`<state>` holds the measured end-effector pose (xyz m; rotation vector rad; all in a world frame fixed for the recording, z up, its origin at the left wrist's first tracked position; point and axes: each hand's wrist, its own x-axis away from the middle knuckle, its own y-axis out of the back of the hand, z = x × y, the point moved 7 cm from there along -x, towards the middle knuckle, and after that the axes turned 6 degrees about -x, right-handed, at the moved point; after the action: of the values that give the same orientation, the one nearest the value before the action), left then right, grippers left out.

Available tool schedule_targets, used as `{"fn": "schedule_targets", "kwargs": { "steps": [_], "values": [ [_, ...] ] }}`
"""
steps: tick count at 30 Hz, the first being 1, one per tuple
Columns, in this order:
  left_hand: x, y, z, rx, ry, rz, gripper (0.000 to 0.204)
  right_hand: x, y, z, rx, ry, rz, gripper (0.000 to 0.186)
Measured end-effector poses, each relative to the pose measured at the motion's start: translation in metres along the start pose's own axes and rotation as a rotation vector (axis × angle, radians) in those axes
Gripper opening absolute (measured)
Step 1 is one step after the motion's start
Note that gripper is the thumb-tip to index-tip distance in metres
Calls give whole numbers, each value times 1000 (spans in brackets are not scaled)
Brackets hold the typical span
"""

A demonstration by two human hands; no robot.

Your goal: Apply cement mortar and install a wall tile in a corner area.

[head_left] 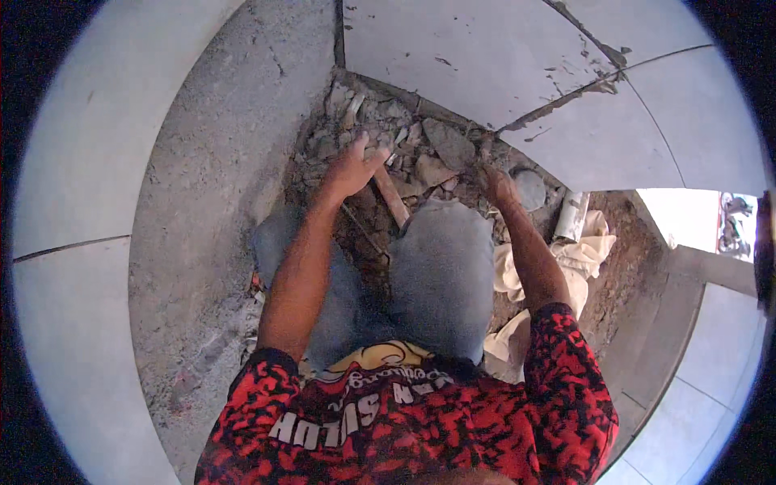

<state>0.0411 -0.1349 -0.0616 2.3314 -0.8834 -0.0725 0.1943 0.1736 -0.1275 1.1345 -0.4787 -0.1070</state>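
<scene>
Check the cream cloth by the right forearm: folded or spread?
Neither neatly folded nor spread flat: the cloth lies bunched, with creases and raised folds showing; the forearm hides part.

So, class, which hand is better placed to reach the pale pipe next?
Probably the right hand: it is nearer the pale pipe, while the left hand is over rubble farther left.

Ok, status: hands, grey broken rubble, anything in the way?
Bare left hand over the rubble; bare right hand beside rounded grey piece. Grips unclear. Rubble lies along pale tiled wall. Straight brown stick near left hand, possibly in the way.
</scene>
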Motion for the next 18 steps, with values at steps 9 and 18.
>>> {"fn": "schedule_targets", "kwargs": {
  "steps": [9,18],
  "values": [
    [26,9,-16,-40,133,21,74,-42,7,-2,118,197,-57,46],
    [28,6,-17,-198,155,7,72,-48,10,7,156,194,11,38]
  ]
}}
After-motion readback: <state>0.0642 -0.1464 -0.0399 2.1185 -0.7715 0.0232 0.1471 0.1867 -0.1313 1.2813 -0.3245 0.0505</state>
